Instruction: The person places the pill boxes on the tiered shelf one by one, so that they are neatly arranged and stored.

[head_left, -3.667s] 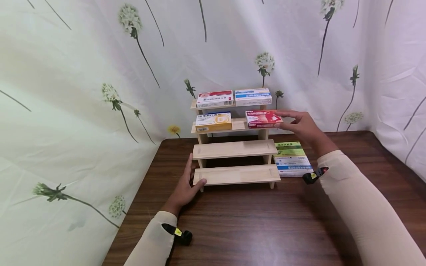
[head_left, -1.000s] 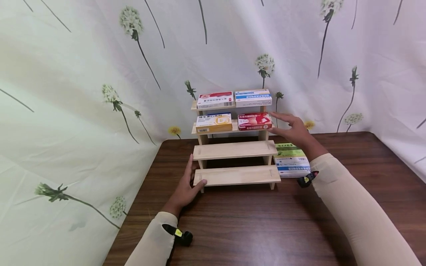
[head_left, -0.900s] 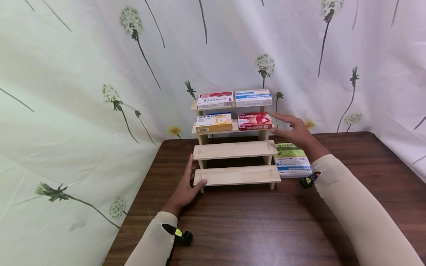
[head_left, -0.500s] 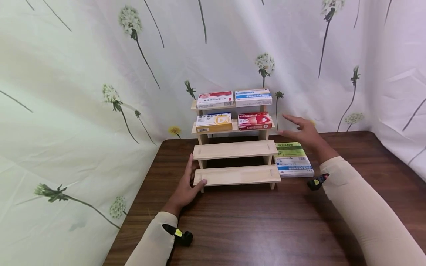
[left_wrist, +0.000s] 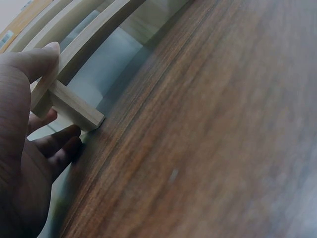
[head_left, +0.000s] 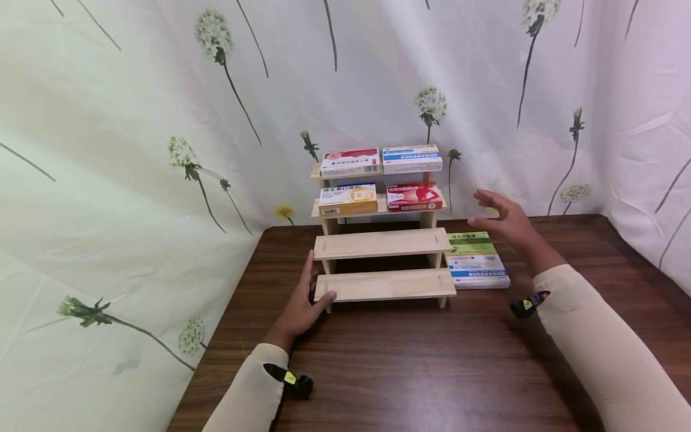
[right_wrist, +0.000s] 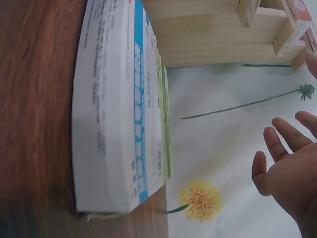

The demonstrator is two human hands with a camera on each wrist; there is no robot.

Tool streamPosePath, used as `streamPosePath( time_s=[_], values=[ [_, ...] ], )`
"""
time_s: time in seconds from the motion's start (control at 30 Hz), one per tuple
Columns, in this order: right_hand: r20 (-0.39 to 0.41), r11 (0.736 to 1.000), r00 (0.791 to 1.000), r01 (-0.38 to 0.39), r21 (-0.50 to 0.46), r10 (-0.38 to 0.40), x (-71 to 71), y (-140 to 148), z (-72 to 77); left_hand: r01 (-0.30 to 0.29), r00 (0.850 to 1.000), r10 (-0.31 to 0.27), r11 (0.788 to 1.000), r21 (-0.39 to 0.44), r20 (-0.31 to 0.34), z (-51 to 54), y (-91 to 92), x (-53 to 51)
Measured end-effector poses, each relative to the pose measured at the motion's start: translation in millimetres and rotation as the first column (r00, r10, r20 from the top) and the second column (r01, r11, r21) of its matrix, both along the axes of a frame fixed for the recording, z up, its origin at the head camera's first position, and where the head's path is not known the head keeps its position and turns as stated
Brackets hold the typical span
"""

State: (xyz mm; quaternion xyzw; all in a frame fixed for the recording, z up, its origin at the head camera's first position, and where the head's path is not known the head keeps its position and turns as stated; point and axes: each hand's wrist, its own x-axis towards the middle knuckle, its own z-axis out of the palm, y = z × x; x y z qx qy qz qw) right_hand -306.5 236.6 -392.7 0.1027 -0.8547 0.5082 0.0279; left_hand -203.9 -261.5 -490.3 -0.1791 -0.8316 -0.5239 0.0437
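Rack [head_left: 383,285], my clock centre: pale plain wood, light grain. At 11, red-and-white box [head_left: 349,162]. At 1, upper white box [head_left: 412,159], blue stripes. At 10, yellow-and-white box [head_left: 347,199], dark blue top edge. At 2, red box [head_left: 414,197], white lettering. At 3, green box [head_left: 471,243], two-toned. At 4, lower white box [head_left: 477,273], blue band. At 6, table [head_left: 388,360]: dark brown, streaked grain. At 12, cloth [head_left: 367,96]: whitish, printed with white flower heads on green stems; I log one yellow bloom [head_left: 283,211] at 9. Left sleeve [head_left: 245,390], at 7: plain cream; right sleeve [head_left: 604,342], at 4: matching.

Floral cloth [head_left: 345,90] behind brown table [head_left: 399,360]
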Motion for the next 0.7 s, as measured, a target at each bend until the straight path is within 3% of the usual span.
streamPosePath(
  time_s=[0.3,0.47,0.7],
  values=[
    [0.037,0.998,0.997,-0.062,-0.022,0.062,13.4,23.4,-12.8,0.009,1.0,-0.009,1.0,0.009,0.001,1.4,0.5,-1.1],
    [0.08,0.993,0.993,-0.089,0.075,0.083,21.3,33.5,-17.9,0.008,1.0,-0.008,1.0,0.015,0.005,1.8,0.0,-1.0],
    [0.078,0.979,0.99,-0.129,0.159,0.117,30.0,42.5,-21.5,-0.004,1.0,0.004,1.0,-0.003,0.008,0.2,0.4,-0.8]
  ],
)
